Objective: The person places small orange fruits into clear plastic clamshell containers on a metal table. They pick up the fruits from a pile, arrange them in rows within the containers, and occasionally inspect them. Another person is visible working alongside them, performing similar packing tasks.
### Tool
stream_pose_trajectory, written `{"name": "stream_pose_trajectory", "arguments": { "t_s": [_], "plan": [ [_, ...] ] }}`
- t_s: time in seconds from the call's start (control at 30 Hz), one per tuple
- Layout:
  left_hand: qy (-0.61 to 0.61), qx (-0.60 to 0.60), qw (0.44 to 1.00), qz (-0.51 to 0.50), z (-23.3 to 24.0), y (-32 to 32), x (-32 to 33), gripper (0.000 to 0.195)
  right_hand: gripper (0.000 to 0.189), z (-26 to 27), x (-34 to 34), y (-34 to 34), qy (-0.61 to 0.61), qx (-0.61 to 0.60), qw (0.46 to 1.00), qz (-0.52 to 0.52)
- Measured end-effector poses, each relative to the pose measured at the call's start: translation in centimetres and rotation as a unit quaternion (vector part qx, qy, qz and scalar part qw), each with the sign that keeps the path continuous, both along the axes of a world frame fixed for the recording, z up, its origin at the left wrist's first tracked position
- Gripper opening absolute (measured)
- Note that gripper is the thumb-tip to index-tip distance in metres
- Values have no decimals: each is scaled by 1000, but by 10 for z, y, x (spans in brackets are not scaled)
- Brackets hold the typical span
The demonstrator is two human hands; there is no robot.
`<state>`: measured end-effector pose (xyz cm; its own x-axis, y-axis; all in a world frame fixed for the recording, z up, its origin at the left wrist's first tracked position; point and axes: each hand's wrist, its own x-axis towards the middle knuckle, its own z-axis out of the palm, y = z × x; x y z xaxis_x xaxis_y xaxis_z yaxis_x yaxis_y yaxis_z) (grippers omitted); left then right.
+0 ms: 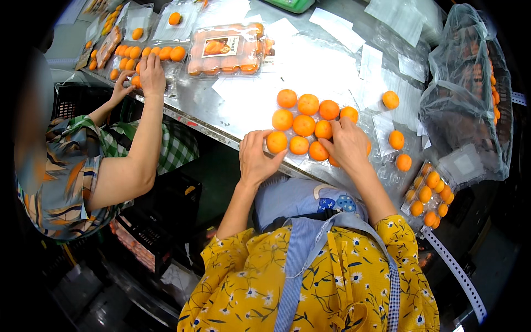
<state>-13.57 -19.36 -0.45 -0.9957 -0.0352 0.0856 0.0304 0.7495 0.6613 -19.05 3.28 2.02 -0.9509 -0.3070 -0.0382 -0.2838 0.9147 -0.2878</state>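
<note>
Rows of orange citrus fruits (304, 125) sit in a clear plastic tray (292, 158) on the metal table before me. My left hand (257, 159) rests at the tray's near left corner, its fingers beside an orange fruit (276, 142); whether it grips the fruit or the tray edge I cannot tell. My right hand (348, 141) lies over the right part of the tray, thumb and fingers at a fruit (323, 129). Its palm hides some of the fruits there. Three loose fruits, one of them the upper fruit (390, 100), lie to the right of the tray.
A co-worker's hands (152, 76) handle fruits at the left. A closed clear pack of fruits (226, 50) lies at the back. White paper sheets (332, 23) cover parts of the metal table (199, 108). On the right are a filled tray (429, 193) and a plastic-lined crate of fruits (464, 95).
</note>
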Motion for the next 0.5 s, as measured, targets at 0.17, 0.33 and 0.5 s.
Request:
{"name": "stream_pose_trajectory", "arguments": {
  "t_s": [0.17,0.33,0.5],
  "plan": [
    [-2,129,989,68,-3,-6,7,46,36,-1,-10,-9,-22,54,998,16],
    [31,162,981,102,-1,-11,7,47,38,-3,-13,-11,-23,59,998,0],
    [38,207,969,131,-5,-23,9,45,41,15,-11,-1,-93,-40,994,-49]
  ]
}}
